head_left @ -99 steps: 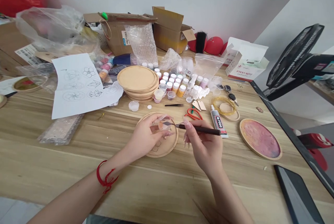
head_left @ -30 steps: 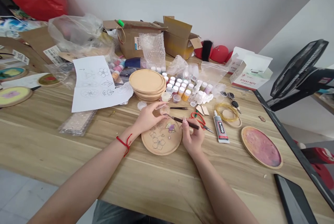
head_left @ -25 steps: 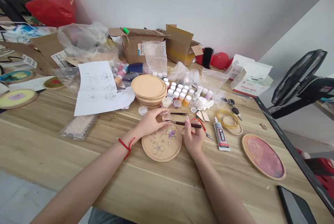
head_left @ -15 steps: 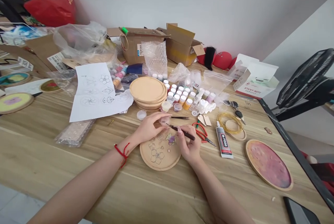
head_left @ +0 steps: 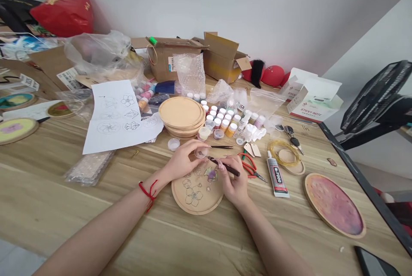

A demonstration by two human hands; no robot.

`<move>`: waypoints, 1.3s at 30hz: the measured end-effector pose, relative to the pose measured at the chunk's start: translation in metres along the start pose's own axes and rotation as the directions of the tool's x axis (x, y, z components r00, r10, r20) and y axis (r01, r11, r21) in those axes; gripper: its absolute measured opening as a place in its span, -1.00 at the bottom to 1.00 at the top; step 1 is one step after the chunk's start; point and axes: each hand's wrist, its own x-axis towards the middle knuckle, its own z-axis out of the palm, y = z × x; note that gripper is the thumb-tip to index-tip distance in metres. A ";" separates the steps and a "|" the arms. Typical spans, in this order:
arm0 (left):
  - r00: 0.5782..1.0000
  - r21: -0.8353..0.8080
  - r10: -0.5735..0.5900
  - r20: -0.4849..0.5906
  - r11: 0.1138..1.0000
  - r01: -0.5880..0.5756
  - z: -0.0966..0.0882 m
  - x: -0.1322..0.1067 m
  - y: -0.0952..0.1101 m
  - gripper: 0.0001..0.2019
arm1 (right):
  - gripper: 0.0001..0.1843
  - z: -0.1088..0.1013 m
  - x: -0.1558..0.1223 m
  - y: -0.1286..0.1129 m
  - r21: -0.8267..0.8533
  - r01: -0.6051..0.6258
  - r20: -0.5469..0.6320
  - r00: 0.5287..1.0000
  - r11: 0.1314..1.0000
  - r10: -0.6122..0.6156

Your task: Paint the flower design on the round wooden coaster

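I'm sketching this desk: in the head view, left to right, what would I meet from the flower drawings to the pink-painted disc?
Sheet of flower drawings, left hand, small clear cup, right hand with dark-handled tool, glue tube, pink-painted disc.

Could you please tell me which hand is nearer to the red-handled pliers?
Right. The right hand is beside the pliers; the left hand is farther left, holding a cup.

A brown wood-grain worktop (head_left: 167, 241) carries a round pale-wood tray (head_left: 207, 205) drawn with flowers. Behind it sit stacked round wooden trays (head_left: 180, 113); to its right lie red-handled metal pliers (head_left: 255, 174) and a grey-and-white glue tube (head_left: 277, 177).
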 end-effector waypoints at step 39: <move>0.999 0.148 -0.045 -0.001 0.988 0.045 0.003 -0.003 0.000 -0.70 | -0.86 0.007 -0.007 -0.011 0.038 0.090 -0.050 0.995 0.995 -0.088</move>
